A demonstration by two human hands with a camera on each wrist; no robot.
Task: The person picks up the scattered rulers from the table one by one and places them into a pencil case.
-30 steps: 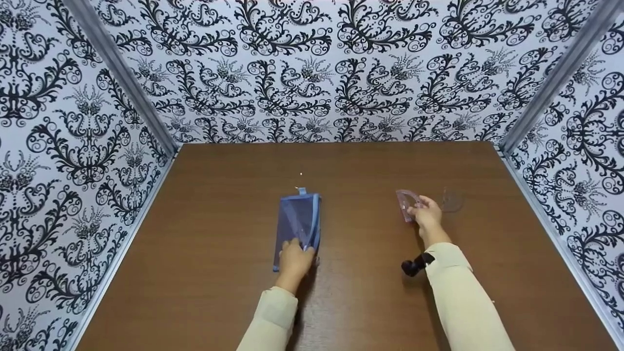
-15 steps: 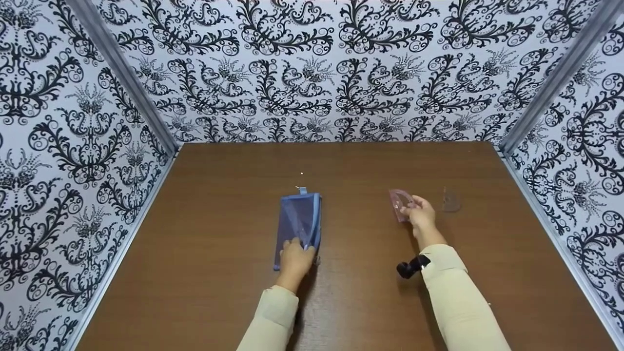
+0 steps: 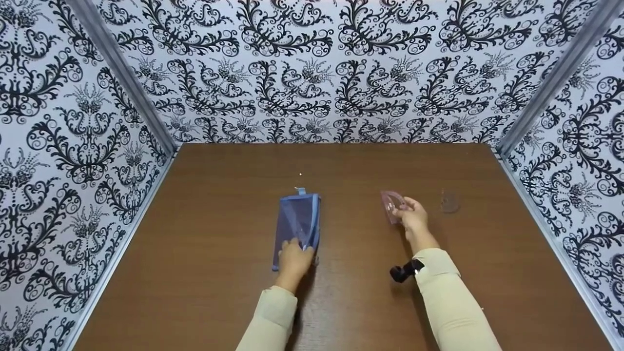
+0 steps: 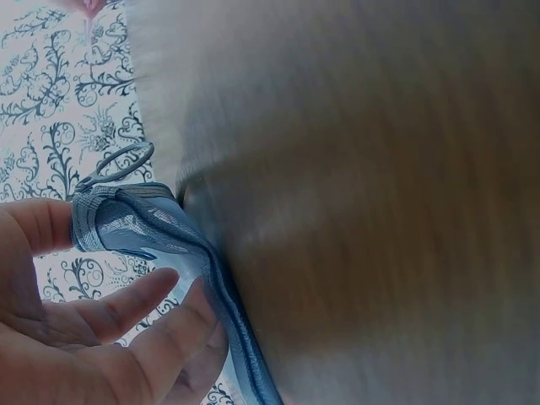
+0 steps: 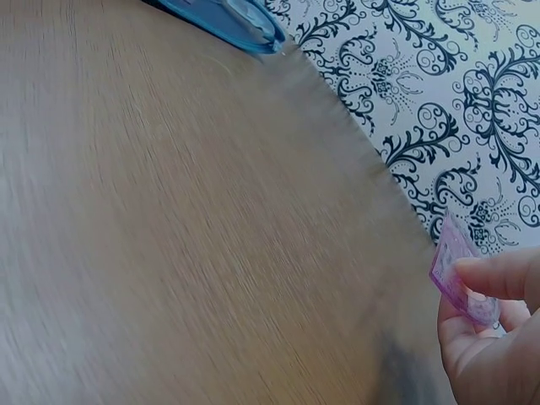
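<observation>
A blue mesh zip pouch (image 3: 297,219) lies on the brown table, a small loop tab at its far end. My left hand (image 3: 295,261) grips its near end; in the left wrist view the thumb and fingers are bent around the edge of the pouch (image 4: 224,291), beside the zip. To the right, my right hand (image 3: 413,219) pinches a pink see-through protractor (image 3: 390,204) between thumb and fingers. In the right wrist view the protractor (image 5: 460,274) is tilted, the thumb on its face.
A clear plastic protractor-like piece (image 3: 449,202) lies on the table (image 3: 219,219) right of my right hand. A black wrist mount (image 3: 404,271) sticks out from the right sleeve. Patterned walls (image 3: 312,73) enclose the table at the back and both sides.
My right hand has moved left with the pink protractor, away from the clear piece and toward the pouch. The left hand and the pouch stay in place.
</observation>
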